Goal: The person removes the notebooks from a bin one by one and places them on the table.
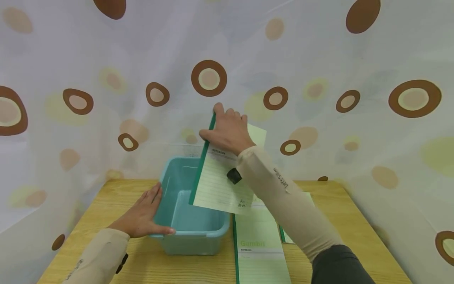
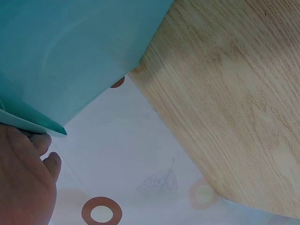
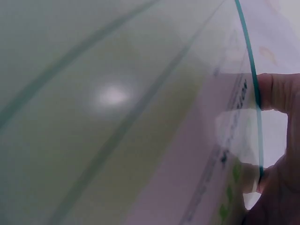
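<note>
My right hand (image 1: 230,130) grips a pale green notebook (image 1: 223,177) near the top of its dark green spine. The notebook is raised and tilted, its lower end over the right part of a light blue plastic basin (image 1: 218,233). In the right wrist view, the notebook's cover (image 3: 140,117) fills most of the picture, with fingers (image 3: 274,91) at its green edge. My left hand (image 1: 142,215) holds the basin at its near left corner, thumb along the front rim. In the left wrist view, its fingers (image 2: 42,143) bend against the rim.
On the wooden table (image 1: 138,262), right of the basin, lies another green-spined notebook (image 1: 262,252). A further notebook (image 1: 288,236) lies beyond it, partly hidden by my right forearm. A white curtain (image 1: 241,43) with brown ring patterns hangs behind and around the table.
</note>
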The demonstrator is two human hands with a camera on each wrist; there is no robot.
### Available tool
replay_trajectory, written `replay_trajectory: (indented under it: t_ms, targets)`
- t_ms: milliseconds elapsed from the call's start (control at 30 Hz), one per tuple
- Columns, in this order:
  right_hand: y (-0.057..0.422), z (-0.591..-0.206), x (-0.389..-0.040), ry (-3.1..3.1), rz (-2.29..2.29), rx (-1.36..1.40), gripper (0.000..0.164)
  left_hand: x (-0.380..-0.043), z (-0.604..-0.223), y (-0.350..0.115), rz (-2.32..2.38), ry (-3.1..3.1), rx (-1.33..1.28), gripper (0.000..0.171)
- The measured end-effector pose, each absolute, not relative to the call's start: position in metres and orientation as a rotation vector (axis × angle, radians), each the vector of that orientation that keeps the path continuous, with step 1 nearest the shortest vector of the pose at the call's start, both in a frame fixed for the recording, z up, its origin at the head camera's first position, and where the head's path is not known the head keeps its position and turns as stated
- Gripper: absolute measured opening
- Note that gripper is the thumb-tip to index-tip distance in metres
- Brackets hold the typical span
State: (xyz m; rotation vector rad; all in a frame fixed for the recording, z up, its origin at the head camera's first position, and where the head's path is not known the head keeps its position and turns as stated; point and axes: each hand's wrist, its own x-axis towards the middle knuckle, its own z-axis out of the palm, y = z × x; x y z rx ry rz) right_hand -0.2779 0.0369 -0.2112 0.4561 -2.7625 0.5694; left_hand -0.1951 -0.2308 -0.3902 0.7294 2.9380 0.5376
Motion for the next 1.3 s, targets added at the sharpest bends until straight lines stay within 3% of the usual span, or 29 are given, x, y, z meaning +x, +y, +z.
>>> replay_trajectory:
  t_ms: [233, 700, 1000, 1300]
  targets:
    - [0.111, -0.241, -0.265, -2.803, 0.528, 0.430, 0.047, -0.194, -0.389, -0.229, 0.543, 2.940, 0.730, 0.125]
    - [0.236, -0.363, -0.237, -2.926, 0.486, 0.418, 0.031, -0.195, -0.392, -0.230, 0.536, 2.947, 0.741, 0.125]
    - [0.272, -0.432, -0.224, -3.006, 0.537, 0.412, 0.040, -0.195, -0.390, -0.231, 0.543, 2.933, 0.750, 0.124]
    - [0.276, -0.485, -0.222, -3.089, 0.483, 0.496, 0.048, -0.194, -0.390, -0.231, 0.553, 2.925, 0.750, 0.124]
